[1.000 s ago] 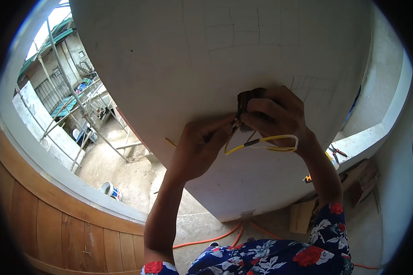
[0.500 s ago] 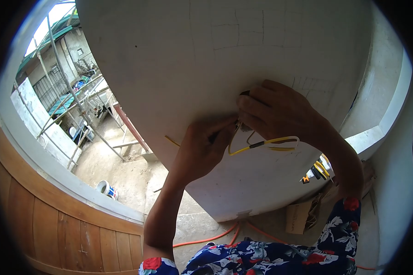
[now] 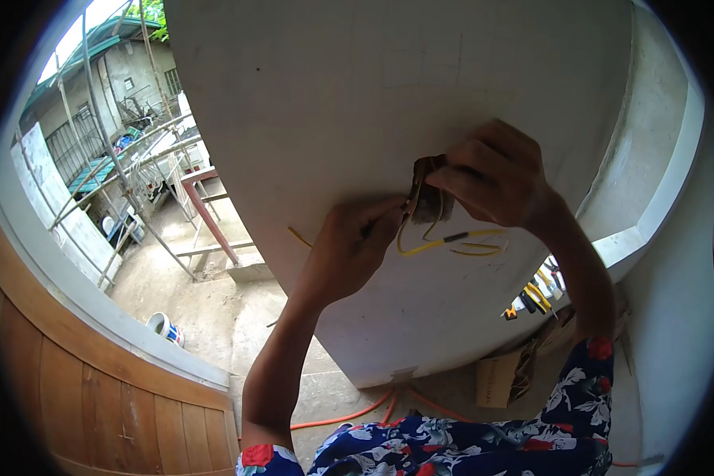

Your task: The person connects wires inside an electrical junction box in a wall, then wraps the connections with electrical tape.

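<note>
A dark box opening (image 3: 430, 208) is set in the pale wall (image 3: 333, 119), with yellow electrical wires (image 3: 420, 251) looping out of it. A black band wraps one wire. My left hand (image 3: 349, 250) is closed at the opening's left edge, thumb and forefinger pinching a wire there. Another yellow wire end (image 3: 297, 236) sticks out to the left behind this hand. At the upper right of the opening, my right hand (image 3: 496, 174) is closed with fingertips together, slightly blurred. What lies in its fingertips, if anything, is too dark to make out.
Several hand tools (image 3: 535, 293) lie at the lower right, above a cardboard box (image 3: 500, 381). Orange cords (image 3: 349, 416) run along the floor. A wooden panel door (image 3: 95, 381) stands at the left. Outside are a bucket (image 3: 166, 328) and scaffolding poles (image 3: 107, 127).
My right hand has moved back and slightly right from the opening, so more of the dark box shows. My left hand stays at its edge. The camera view has shifted slightly.
</note>
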